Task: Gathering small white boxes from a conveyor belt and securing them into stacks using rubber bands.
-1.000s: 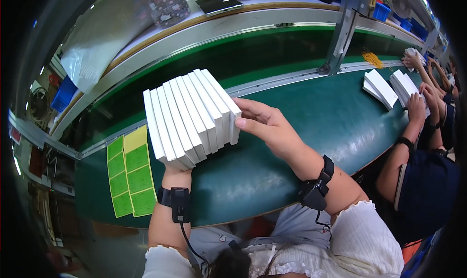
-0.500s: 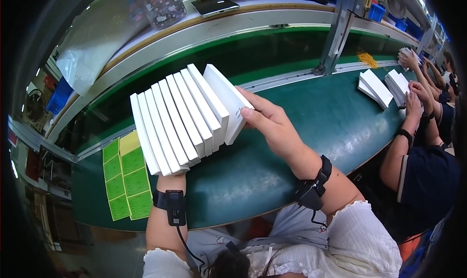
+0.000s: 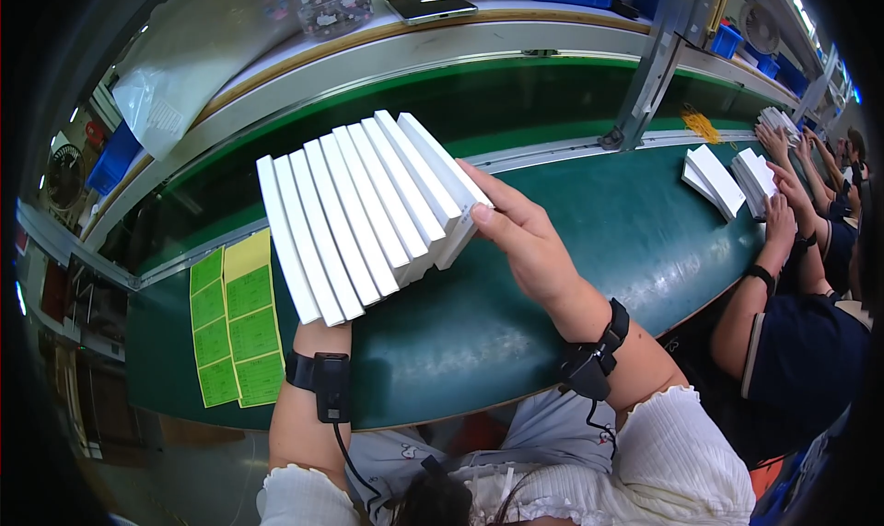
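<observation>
A fanned row of slim white boxes [image 3: 345, 222] is held up over the green table, standing on edge side by side and leaning. My left hand [image 3: 324, 331] goes in beneath the row's near end and bears it. Its fingers are hidden behind the boxes; only the wrist area shows. At the right end, my right hand [image 3: 516, 227] grips the outermost white box [image 3: 463, 234], thumb on the near face and fingers behind. Small dark print marks that box's face near the thumb.
Yellow-green label sheets [image 3: 235, 328] lie on the table [image 3: 442, 360] at the left. Right of me, co-workers' hands [image 3: 781, 208] handle white boxes [image 3: 714, 181]. Behind stand a metal post [image 3: 649, 75] and a shelf holding a tablet-like device [image 3: 429, 5].
The gap between the outermost right box and its neighbours has narrowed. The row and my right hand have shifted slightly right in view.
</observation>
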Motion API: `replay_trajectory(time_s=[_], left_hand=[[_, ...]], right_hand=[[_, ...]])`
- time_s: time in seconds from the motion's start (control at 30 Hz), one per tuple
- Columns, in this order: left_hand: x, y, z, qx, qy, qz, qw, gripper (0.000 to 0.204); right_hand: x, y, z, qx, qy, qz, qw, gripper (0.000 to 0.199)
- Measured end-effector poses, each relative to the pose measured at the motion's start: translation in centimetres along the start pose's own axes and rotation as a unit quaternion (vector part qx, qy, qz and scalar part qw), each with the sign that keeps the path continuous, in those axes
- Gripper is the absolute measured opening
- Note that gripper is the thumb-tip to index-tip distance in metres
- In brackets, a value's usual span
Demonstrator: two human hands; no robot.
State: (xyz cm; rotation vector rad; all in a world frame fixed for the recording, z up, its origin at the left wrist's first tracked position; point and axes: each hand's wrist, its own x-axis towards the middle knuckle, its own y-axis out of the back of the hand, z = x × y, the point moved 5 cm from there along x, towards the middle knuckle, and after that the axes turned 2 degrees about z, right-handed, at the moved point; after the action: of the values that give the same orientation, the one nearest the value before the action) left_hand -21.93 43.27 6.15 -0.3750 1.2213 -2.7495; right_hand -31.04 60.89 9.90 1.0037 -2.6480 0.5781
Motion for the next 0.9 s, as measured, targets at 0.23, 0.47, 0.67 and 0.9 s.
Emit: replay_trajectory(time_s=[0.23,0.47,0.67,0.9], left_hand=[[4.0,-1.8,-2.5,0.000,0.024,-0.005,1.000,0.061],[5.1,6.8,-1.0,0.609,-0.132,0.180,0.761,0.049],[4.1,2.9,1.0,0.621,-0.127,0.153,0.758,0.035],[0.9,-5.6,1.9,0.574,-0.152,0.065,0.802,0.062]], right_hand=[[-0.7,0.1,-2.2,-0.417,0.223,0.056,0.879,0.082],[0.0,0.9,-0.4,-0.479,0.070,0.056,0.873,0.083],[0.1,0.2,-0.6,-0.520,0.103,0.024,0.847,0.092],[0.1,-0.7,-0.2,-0.536,0.154,-0.034,0.830,0.067]])
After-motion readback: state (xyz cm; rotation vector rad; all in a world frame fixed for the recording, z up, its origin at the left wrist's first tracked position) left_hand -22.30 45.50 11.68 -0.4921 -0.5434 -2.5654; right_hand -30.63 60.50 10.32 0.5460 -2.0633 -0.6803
